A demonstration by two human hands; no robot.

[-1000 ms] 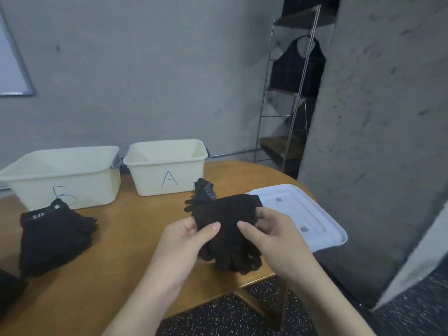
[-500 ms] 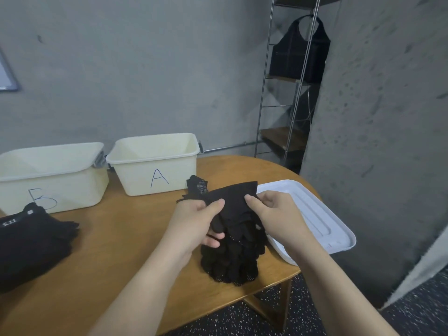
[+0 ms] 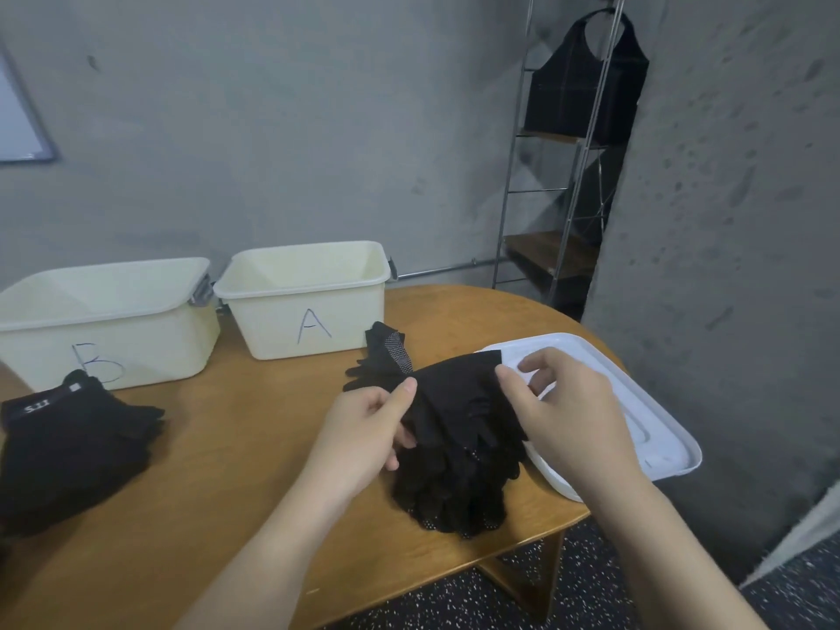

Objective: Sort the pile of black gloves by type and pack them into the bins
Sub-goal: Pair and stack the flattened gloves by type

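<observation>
A stack of black dotted-palm gloves (image 3: 454, 447) lay at the near edge of the round wooden desk (image 3: 236, 447), its top glove held up by the cuff. The left hand (image 3: 363, 429) pinched the cuff's left corner between thumb and fingers; the right hand (image 3: 563, 411) pinched the right corner. A white lid (image 3: 636, 416) sat just beside the stack, under the right hand. Behind stood two cream bins, one marked A (image 3: 309, 302) and one marked B (image 3: 104, 320). A separate pile of black 5.11 gloves (image 3: 72, 447) rested in front of bin B.
</observation>
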